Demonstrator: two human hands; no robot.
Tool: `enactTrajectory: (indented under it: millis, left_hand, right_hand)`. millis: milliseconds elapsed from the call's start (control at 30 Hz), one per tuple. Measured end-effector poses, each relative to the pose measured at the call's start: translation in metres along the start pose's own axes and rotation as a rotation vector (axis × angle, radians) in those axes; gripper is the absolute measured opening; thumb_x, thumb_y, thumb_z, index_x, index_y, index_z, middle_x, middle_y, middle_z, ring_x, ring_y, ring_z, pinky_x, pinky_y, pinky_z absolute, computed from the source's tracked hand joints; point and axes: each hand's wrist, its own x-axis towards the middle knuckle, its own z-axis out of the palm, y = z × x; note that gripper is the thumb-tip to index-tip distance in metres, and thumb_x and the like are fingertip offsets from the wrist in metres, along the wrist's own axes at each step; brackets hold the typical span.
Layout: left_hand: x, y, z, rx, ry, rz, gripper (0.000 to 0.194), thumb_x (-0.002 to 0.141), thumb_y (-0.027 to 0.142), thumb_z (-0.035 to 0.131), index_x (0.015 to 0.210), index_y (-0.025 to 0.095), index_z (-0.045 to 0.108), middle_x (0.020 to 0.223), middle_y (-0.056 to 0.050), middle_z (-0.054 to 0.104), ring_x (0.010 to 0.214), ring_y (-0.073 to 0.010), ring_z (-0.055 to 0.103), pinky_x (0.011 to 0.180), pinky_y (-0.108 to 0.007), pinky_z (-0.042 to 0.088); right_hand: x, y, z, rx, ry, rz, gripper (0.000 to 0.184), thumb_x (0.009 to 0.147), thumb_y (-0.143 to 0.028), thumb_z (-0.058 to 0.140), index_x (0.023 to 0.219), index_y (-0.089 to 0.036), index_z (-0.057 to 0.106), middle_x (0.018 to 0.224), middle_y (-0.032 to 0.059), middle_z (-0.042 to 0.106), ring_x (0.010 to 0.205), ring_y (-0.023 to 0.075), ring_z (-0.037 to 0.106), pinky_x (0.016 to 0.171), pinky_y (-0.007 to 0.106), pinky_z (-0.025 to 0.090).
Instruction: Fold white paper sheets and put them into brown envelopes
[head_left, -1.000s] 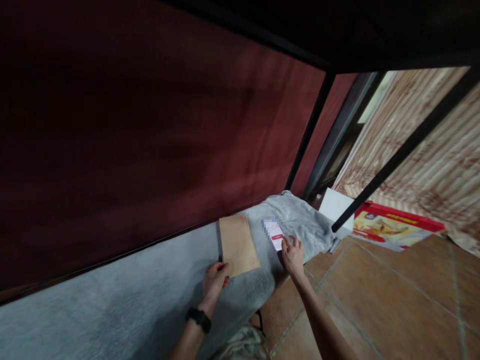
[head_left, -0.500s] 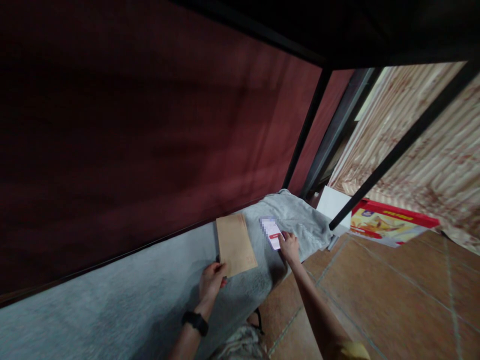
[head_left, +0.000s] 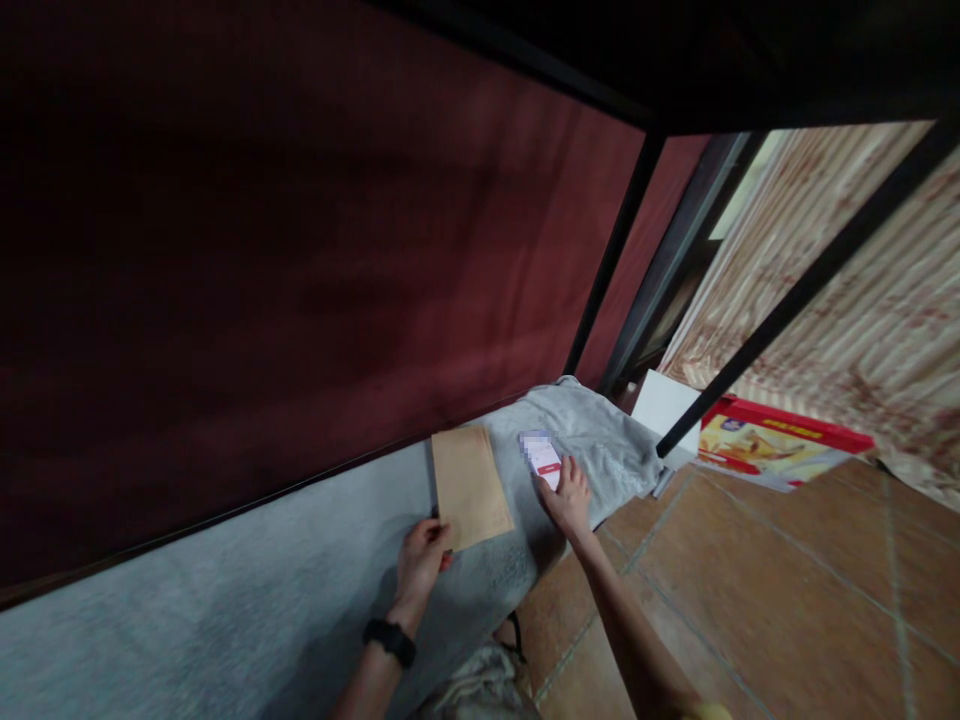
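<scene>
A brown paper envelope [head_left: 472,487] lies flat on a grey cloth cover [head_left: 315,540]. My left hand [head_left: 422,562], with a black band on its wrist, pinches the envelope's near left corner between thumb and fingers. To the right of the envelope a smartphone [head_left: 546,466] rests on the cloth with its lit screen up; part of the screen is pixelated. My right hand [head_left: 570,497] spans the phone's near end, thumb at its left edge and fingers along its right edge. The palm hides the phone's lower end.
A dark red panel [head_left: 337,280] rises behind the cloth. Black metal posts [head_left: 615,250] stand at the right, under a dark structure overhead. A red and yellow box [head_left: 780,445] and a white board [head_left: 664,410] sit by a striped curtain [head_left: 847,290], above brown floor tiles [head_left: 750,570].
My right thumb has moved left across the phone to its left edge, and the fingers have spread along the right side. My left hand stays at the envelope's corner.
</scene>
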Motion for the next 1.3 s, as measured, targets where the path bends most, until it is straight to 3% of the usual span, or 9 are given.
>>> enactTrajectory:
  millis: [133, 333, 567, 767, 933, 1000, 1100, 1167, 1300]
  left_hand:
    - [-0.006, 0.002, -0.010, 0.028, 0.027, 0.038, 0.033, 0.066, 0.052, 0.070, 0.073, 0.021, 0.061, 0.060, 0.001, 0.062, 0.050, -0.0158, 0.058, 0.047, -0.026, 0.042]
    - [-0.019, -0.003, -0.016, 0.060, 0.034, 0.081, 0.029, 0.068, 0.051, 0.068, 0.069, 0.022, 0.061, 0.053, 0.003, 0.055, 0.052, -0.0167, 0.055, 0.050, -0.027, 0.038]
    - [-0.033, -0.014, 0.002, 0.022, 0.025, 0.105, 0.017, 0.076, 0.039, 0.062, 0.079, 0.022, 0.059, 0.058, 0.004, 0.056, 0.045, -0.0134, 0.049, 0.049, -0.025, 0.037]
    - [-0.049, -0.009, 0.000, 0.050, 0.092, 0.198, 0.008, 0.076, 0.021, 0.059, 0.069, 0.024, 0.054, 0.068, 0.000, 0.060, 0.070, -0.0182, 0.060, 0.067, -0.027, 0.043]
    - [-0.057, -0.007, -0.010, 0.016, 0.046, 0.251, 0.009, 0.079, 0.025, 0.057, 0.071, 0.024, 0.052, 0.065, 0.003, 0.055, 0.067, -0.0164, 0.057, 0.067, -0.026, 0.042]
    - [-0.058, -0.009, -0.019, -0.064, -0.014, 0.238, 0.013, 0.081, 0.033, 0.057, 0.073, 0.025, 0.050, 0.058, 0.006, 0.050, 0.055, -0.0141, 0.052, 0.058, -0.025, 0.040]
    - [-0.063, -0.010, -0.041, -0.217, -0.043, 0.236, 0.025, 0.081, 0.047, 0.060, 0.076, 0.024, 0.050, 0.057, 0.006, 0.051, 0.051, -0.0131, 0.049, 0.053, -0.025, 0.040]
    - [-0.070, -0.008, -0.058, -0.299, 0.013, 0.231, 0.032, 0.079, 0.053, 0.066, 0.084, 0.023, 0.055, 0.071, 0.001, 0.062, 0.063, -0.0153, 0.059, 0.060, -0.026, 0.047]
    - [-0.093, -0.007, -0.081, -0.512, 0.145, 0.067, 0.066, 0.073, 0.057, 0.075, 0.127, 0.026, 0.052, 0.129, -0.011, 0.064, 0.116, -0.0266, 0.064, 0.081, -0.032, 0.057]
  right_hand:
    - [-0.032, -0.020, 0.010, 0.284, 0.065, -0.243, 0.050, 0.097, -0.043, 0.043, 0.137, -0.016, 0.054, 0.140, 0.0167, 0.055, 0.130, 0.0283, 0.050, 0.108, 0.046, 0.042]
    - [-0.086, -0.051, 0.033, 0.419, -0.117, -0.255, 0.036, 0.094, -0.040, 0.051, 0.123, -0.022, 0.064, 0.116, 0.0099, 0.064, 0.109, 0.0247, 0.062, 0.096, 0.039, 0.052]
    - [-0.086, -0.055, 0.024, 0.412, -0.064, -0.217, 0.035, 0.084, -0.040, 0.059, 0.112, -0.019, 0.060, 0.107, 0.0128, 0.062, 0.104, 0.0312, 0.061, 0.093, 0.048, 0.051]
    - [-0.095, -0.063, 0.021, 0.557, -0.186, -0.135, 0.047, 0.083, -0.046, 0.055, 0.123, -0.021, 0.059, 0.096, 0.0075, 0.063, 0.084, 0.0268, 0.066, 0.083, 0.041, 0.055]
    - [-0.100, -0.073, -0.001, 0.664, -0.133, -0.126, 0.051, 0.081, -0.050, 0.058, 0.122, -0.021, 0.062, 0.112, 0.0126, 0.066, 0.100, 0.0290, 0.065, 0.092, 0.043, 0.054]
    - [-0.101, -0.079, -0.016, 0.797, -0.236, -0.120, 0.050, 0.083, -0.056, 0.058, 0.118, -0.021, 0.065, 0.113, 0.0124, 0.068, 0.104, 0.0293, 0.066, 0.091, 0.043, 0.055]
    - [-0.105, -0.093, -0.035, 1.022, -0.601, -0.156, 0.046, 0.087, -0.059, 0.058, 0.110, -0.021, 0.069, 0.099, 0.0077, 0.074, 0.092, 0.0271, 0.070, 0.085, 0.042, 0.057]
    - [-0.113, -0.108, -0.042, 1.053, -0.724, -0.197, 0.042, 0.088, -0.059, 0.060, 0.102, -0.021, 0.073, 0.089, 0.0050, 0.075, 0.084, 0.0257, 0.071, 0.082, 0.041, 0.058]
    - [-0.142, -0.148, -0.041, 0.869, -0.513, -0.409, 0.033, 0.097, -0.045, 0.051, 0.105, -0.024, 0.076, 0.101, 0.0062, 0.075, 0.094, 0.0248, 0.070, 0.087, 0.039, 0.057]
